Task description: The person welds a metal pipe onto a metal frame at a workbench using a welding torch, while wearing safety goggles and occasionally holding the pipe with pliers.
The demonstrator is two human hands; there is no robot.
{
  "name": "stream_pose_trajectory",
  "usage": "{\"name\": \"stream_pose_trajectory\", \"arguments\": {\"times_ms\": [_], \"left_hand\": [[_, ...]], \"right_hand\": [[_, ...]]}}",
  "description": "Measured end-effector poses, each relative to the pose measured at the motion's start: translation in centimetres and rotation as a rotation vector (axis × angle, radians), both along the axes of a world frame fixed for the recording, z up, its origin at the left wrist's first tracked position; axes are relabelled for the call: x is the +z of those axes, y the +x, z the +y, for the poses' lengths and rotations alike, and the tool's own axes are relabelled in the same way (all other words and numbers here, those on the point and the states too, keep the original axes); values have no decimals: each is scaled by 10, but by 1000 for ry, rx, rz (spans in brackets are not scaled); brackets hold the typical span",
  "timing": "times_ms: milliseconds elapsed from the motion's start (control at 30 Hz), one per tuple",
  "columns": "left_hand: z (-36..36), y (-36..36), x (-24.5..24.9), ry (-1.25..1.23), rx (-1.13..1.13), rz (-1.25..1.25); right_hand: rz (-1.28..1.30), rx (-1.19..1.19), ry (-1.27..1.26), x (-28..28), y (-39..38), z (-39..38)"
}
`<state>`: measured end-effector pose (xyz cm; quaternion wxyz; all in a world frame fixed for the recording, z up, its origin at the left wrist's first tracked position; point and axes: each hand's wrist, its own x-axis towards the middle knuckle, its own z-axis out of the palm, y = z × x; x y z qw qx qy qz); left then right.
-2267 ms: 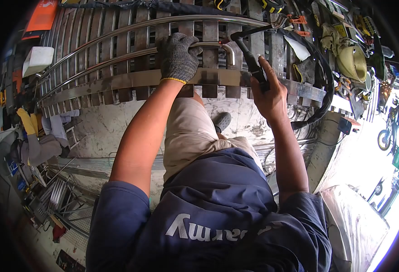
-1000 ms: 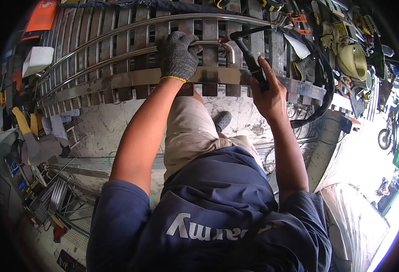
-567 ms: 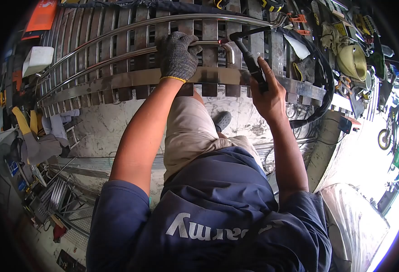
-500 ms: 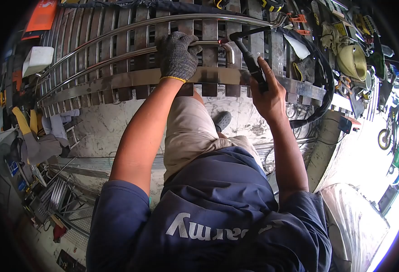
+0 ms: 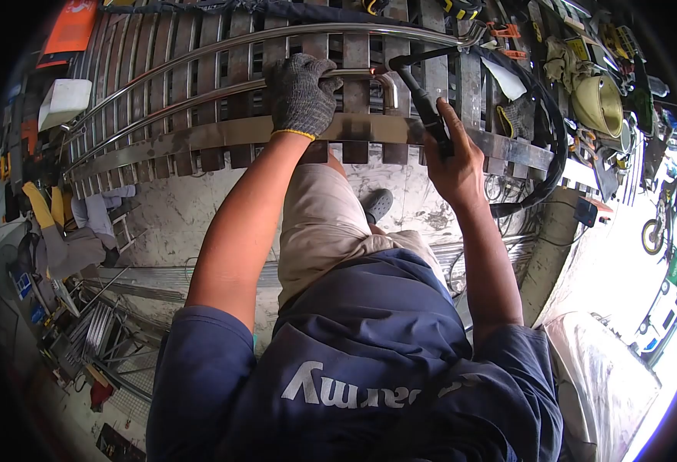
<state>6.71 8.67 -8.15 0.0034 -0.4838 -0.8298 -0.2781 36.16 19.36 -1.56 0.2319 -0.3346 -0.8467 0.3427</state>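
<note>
My left hand (image 5: 304, 94), in a grey knit glove with a yellow cuff edge, is closed around a shiny bent metal tube (image 5: 223, 91) lying over a slatted metal bench (image 5: 246, 127). My bare right hand (image 5: 458, 158) grips the black handle of a welding torch (image 5: 429, 112), one finger stretched along it. The torch's tip is beside a small reddish glow on the tube, near a short piece that bends down toward me. A second long polished tube (image 5: 277, 32) runs behind the first.
A black hose (image 5: 560, 138) loops at the right of the bench. Orange-handled clamps (image 5: 505, 31), a loose glove (image 5: 514, 119) and a cream bowl-shaped object (image 5: 596, 106) are at the back right. A white block (image 5: 69, 100) stands at the left.
The torch has shifted very slightly at the joint. Both hands keep nearly the same place and grip.
</note>
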Motion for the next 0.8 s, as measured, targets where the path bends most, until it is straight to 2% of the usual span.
{"name": "stream_pose_trajectory", "arguments": {"times_ms": [367,467,800], "left_hand": [[0,4,2,19,32,24],[0,0,1,77,-32,16],[1,3,2,49,18,48]], "right_hand": [[-2,29,77,-6,2,1],[-15,32,56,-6,2,-1],[9,-1,35,-3,1,-4]]}}
